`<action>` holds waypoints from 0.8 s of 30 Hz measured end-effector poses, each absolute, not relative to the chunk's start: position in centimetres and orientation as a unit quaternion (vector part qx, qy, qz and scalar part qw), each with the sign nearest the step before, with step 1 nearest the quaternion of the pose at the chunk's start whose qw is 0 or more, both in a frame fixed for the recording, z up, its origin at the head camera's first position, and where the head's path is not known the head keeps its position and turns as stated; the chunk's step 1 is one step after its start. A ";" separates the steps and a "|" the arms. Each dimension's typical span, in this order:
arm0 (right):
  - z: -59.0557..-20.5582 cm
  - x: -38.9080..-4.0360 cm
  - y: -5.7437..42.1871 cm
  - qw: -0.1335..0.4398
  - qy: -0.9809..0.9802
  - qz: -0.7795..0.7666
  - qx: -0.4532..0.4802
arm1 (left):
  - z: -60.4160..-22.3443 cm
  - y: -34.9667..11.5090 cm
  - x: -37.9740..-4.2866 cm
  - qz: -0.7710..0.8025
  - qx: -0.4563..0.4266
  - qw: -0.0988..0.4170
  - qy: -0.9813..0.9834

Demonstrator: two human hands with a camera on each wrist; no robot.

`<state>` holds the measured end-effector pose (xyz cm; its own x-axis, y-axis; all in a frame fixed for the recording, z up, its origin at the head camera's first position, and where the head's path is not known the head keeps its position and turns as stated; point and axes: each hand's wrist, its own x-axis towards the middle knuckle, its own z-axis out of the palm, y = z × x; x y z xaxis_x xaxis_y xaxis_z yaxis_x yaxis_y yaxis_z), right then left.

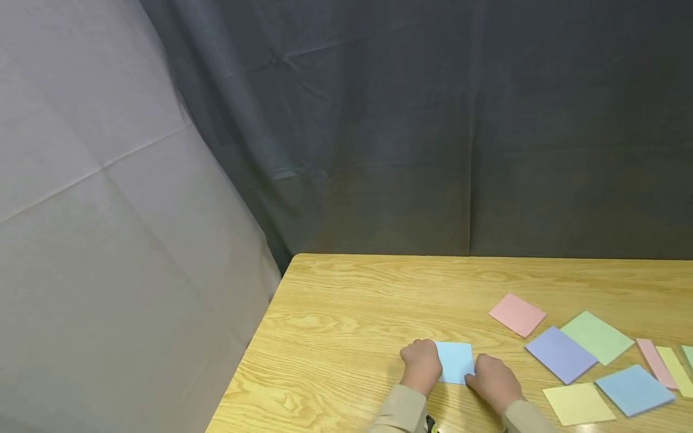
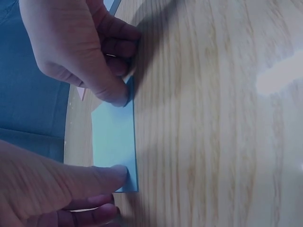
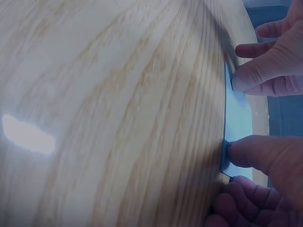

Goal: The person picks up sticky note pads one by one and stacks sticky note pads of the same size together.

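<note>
A small light blue sticky note [image 1: 455, 362] lies close over the wooden table between both hands. My left hand [image 1: 421, 365] grips its left side, the thumb [image 2: 111, 177] flat on top and the other fingers curled beside and below the edge. At the opposite side, my right hand [image 1: 494, 380] pinches the near corner; its thumb [image 3: 248, 150] presses the top face while the fingers are bent in by the edge. Both wrist views show the note's long near edge running straight between the two thumbs. The undersides of the fingertips are hidden.
To the right on the table [image 1: 325, 361] lie a pink pad [image 1: 517, 314], a purple pad [image 1: 561, 355], a green pad [image 1: 597, 337], a yellow pad [image 1: 579, 404] and a blue pad [image 1: 634, 390]. Narrow pink [image 1: 656, 364] and yellow strips [image 1: 675, 371] lie beyond. A dark curtain [image 1: 379, 132] hangs behind.
</note>
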<state>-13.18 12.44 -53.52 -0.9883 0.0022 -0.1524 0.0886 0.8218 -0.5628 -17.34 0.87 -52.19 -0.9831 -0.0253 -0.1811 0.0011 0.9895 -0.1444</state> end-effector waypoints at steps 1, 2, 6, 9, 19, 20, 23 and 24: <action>-53.5 -13.2 12.4 0.074 0.952 -0.297 0.023 | -52.2 0.8 -17.4 -0.073 -0.006 0.094 0.993; -53.4 -13.2 12.3 0.076 0.952 -0.297 0.023 | -52.2 0.6 -17.4 -0.073 -0.007 0.097 0.993; -53.3 -13.2 12.0 0.077 0.952 -0.296 0.020 | -52.3 0.3 -17.5 -0.074 -0.005 0.104 0.992; -53.3 -13.1 12.1 0.073 0.952 -0.295 0.022 | -52.4 0.3 -17.5 -0.074 0.001 0.104 0.992; -53.7 -13.0 12.1 0.091 0.950 -0.298 0.031 | -52.2 -0.1 -17.2 -0.078 0.003 0.120 0.990; -53.7 -13.0 12.1 0.089 0.950 -0.299 0.030 | -52.2 -0.2 -17.2 -0.077 0.003 0.121 0.990; -53.5 -13.0 12.0 0.082 0.950 -0.300 0.027 | -52.1 -0.3 -17.3 -0.074 0.001 0.126 0.989; -53.5 -13.0 12.0 0.081 0.950 -0.301 0.026 | -52.0 -0.4 -17.3 -0.073 0.001 0.126 0.989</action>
